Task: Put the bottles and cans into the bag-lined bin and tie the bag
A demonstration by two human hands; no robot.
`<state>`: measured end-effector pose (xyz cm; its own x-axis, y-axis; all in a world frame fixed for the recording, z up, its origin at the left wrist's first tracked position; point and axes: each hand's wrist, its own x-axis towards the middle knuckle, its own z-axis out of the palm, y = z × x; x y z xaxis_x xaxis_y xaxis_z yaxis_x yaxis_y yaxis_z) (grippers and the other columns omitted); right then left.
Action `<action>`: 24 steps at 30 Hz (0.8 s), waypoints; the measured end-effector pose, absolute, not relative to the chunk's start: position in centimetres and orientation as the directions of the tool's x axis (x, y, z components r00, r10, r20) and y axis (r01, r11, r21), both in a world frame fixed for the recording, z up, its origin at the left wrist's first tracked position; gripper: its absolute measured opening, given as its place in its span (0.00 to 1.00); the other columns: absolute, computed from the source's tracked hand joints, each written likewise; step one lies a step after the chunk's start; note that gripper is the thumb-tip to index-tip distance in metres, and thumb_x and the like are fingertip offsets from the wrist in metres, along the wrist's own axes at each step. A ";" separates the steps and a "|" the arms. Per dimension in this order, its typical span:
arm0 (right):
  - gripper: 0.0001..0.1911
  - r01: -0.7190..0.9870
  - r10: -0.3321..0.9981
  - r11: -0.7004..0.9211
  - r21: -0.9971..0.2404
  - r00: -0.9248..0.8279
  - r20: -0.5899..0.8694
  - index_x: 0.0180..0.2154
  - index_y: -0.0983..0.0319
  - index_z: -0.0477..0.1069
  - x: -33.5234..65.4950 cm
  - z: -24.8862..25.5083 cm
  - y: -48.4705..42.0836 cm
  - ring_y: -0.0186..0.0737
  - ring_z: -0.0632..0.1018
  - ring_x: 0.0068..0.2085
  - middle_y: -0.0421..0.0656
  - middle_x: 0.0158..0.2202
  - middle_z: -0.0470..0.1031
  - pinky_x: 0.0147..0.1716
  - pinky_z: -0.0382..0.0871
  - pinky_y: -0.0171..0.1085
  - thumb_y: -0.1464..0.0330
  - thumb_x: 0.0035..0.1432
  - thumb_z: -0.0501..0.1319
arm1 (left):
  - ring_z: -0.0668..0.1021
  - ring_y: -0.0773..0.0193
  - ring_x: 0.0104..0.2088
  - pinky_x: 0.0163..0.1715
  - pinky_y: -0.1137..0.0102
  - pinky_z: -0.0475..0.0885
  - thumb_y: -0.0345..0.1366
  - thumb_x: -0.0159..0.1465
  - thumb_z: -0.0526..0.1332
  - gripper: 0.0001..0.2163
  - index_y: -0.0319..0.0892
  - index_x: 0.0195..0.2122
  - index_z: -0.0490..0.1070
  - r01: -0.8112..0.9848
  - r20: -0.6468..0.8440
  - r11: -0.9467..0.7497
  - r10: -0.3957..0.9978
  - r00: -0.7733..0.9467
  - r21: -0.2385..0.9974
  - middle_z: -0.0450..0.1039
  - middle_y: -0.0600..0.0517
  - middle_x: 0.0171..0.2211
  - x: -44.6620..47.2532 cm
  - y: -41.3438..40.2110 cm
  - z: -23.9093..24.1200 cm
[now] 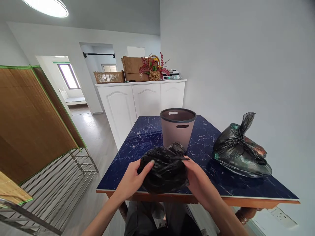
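Observation:
A crumpled black plastic garbage bag (166, 170) is bunched between my two hands, above the near edge of the table. My left hand (134, 178) grips its left side, with the thumb lying on top. On the right side my right hand (197, 173) pinches the bag between thumb and fingers; some fingertips are hidden behind the plastic. Just beyond the bag stands an upright pinkish-brown trash can (176, 132) with a dark rim and handle slots. A full black garbage bag (240, 150), tied at its neck, sits at the table's right side.
The table (137, 137) has a dark blue marbled top and a wooden edge. Behind it is a white cabinet (147, 98) carrying cardboard boxes (134, 67) and a flower basket (155, 75). A metal rack (61, 183) with a bamboo mat (36, 121) stands left. A wall borders the right.

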<state>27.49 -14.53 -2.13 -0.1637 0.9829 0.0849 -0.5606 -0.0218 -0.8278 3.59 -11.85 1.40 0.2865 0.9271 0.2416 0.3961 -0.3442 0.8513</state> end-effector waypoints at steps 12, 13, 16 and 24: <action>0.28 0.034 0.949 0.283 -0.959 0.135 0.285 0.58 0.51 0.62 27.5 -5.1 -14.3 0.56 0.72 0.65 0.50 0.66 0.67 0.58 0.74 0.55 0.57 0.61 0.70 | 0.82 0.47 0.44 0.47 0.63 0.76 0.63 0.66 0.63 0.24 0.45 0.33 0.80 0.281 0.216 -0.172 0.967 -0.136 0.944 0.82 0.50 0.32 2.1 -12.0 2.2; 0.24 0.160 0.902 0.353 -0.922 0.205 0.381 0.57 0.51 0.64 27.3 -5.2 -14.5 0.56 0.71 0.66 0.51 0.65 0.66 0.59 0.73 0.56 0.57 0.63 0.68 | 0.83 0.46 0.49 0.52 0.62 0.76 0.62 0.67 0.64 0.23 0.45 0.37 0.82 0.197 0.201 -0.171 0.969 -0.144 0.965 0.84 0.49 0.35 2.1 -11.9 2.3; 0.11 0.396 0.821 0.438 -0.807 0.188 0.539 0.51 0.53 0.70 26.7 -5.0 -15.2 0.55 0.73 0.62 0.50 0.60 0.71 0.59 0.72 0.54 0.59 0.70 0.62 | 0.79 0.46 0.61 0.64 0.59 0.71 0.58 0.68 0.66 0.25 0.43 0.55 0.82 -0.099 0.143 -0.157 0.981 -0.129 0.983 0.86 0.44 0.49 2.5 -11.7 2.5; 0.26 0.214 0.955 0.291 -0.932 -0.009 0.296 0.56 0.58 0.68 24.0 -6.0 -13.1 0.46 0.81 0.43 0.49 0.50 0.79 0.39 0.76 0.42 0.50 0.65 0.67 | 0.79 0.48 0.63 0.64 0.60 0.74 0.48 0.72 0.64 0.21 0.42 0.60 0.79 -0.409 0.023 -0.094 0.984 -0.175 0.907 0.82 0.43 0.58 2.8 -11.0 3.8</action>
<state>23.96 -13.05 -6.02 -0.0094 0.9551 0.2962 0.2137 0.2913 -0.9325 2.78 -11.03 3.85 -0.1747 0.9843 0.0235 -0.4095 -0.0943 0.9074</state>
